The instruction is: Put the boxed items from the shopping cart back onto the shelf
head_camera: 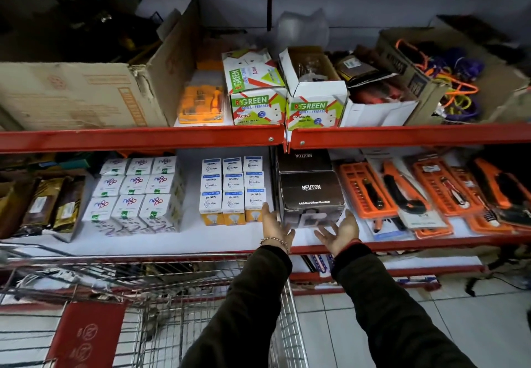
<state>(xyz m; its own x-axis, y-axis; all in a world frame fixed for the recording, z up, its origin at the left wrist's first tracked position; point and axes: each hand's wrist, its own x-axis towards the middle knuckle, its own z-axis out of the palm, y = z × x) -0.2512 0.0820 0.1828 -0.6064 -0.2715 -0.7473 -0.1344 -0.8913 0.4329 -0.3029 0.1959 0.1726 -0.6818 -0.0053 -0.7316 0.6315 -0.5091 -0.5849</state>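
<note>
A dark Neuton box (312,198) stands on the lower shelf (184,241), with a second Neuton box (304,160) behind it. My left hand (274,225) is open just left of the front box's lower corner. My right hand (340,231) is open, palm up, just right of that box and holds nothing. White Wipro bulb boxes (232,192) stand in rows to the left. The wire shopping cart (161,296) is below my arms; what lies inside it is hard to make out.
White boxes with a purple logo (135,195) stand further left, beside dark packets (46,204). Orange tool blister packs (431,192) fill the shelf's right side. The upper shelf (143,137) carries cardboard cartons (86,92) and green-and-white boxes (255,100).
</note>
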